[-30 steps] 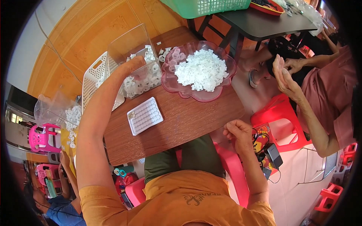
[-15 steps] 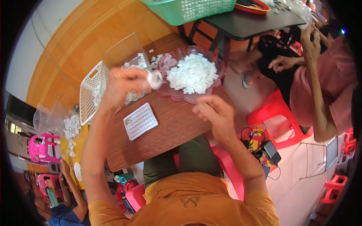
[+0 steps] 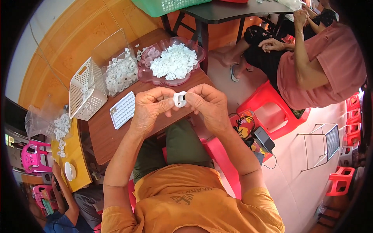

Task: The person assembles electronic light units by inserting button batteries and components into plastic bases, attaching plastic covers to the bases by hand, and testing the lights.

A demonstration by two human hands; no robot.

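Over the near edge of the brown table, both hands meet at a round white plastic part (image 3: 180, 99) with a dark opening in its middle. My left hand (image 3: 152, 106) is closed, its thumb and fingers gripping the part's left side. Pinched at the opposite edge is my right hand (image 3: 210, 106); whether a smaller piece is also between its fingertips is hidden. Beyond them, a wavy-edged pink transparent bowl (image 3: 201, 54) holds a heap of small white pieces (image 3: 175, 61). A white tray with rows of wavy ridges (image 3: 123, 110) lies left of my left hand.
A clear box (image 3: 101, 79) of white parts and a white perforated basket (image 3: 86, 101) stand at the table's left. A person in a pink shirt (image 3: 311, 70) sits at the right near a red stool (image 3: 268, 105). A dark table (image 3: 233, 11) stands behind.
My left hand has come down and back from near the clear box with the white part. My right hand has moved in to meet it. The whole view has shifted.
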